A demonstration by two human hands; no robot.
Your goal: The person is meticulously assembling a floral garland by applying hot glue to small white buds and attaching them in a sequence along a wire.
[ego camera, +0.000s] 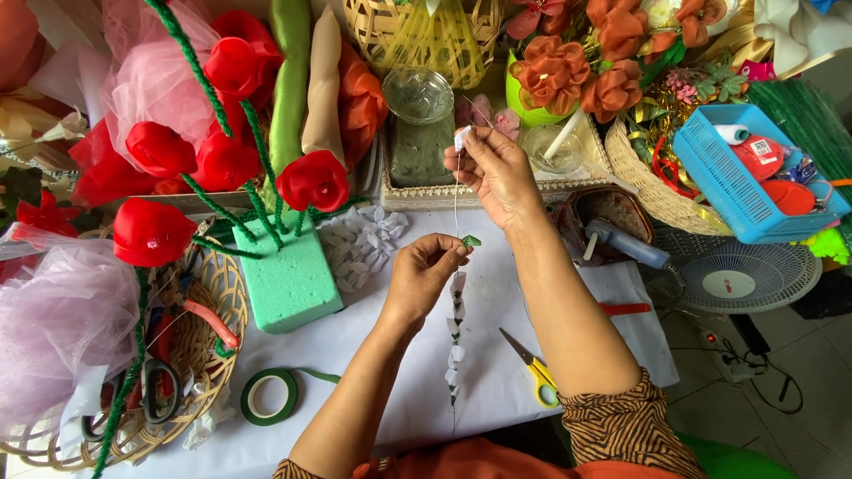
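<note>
Hands pinching wire, perhaps taut.

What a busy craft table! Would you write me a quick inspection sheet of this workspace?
Surface: white table, crowded at the back.
Job's things: thin wire stretched between both hands; string of white petals hanging below.
Clutter: green foam block with red fabric roses, green tape roll, yellow scissors, blue basket.
Grippers: left hand pinches the wire low; right hand pinches it high.
Cables: power strip on floor.
Surroundings: small fan.
</note>
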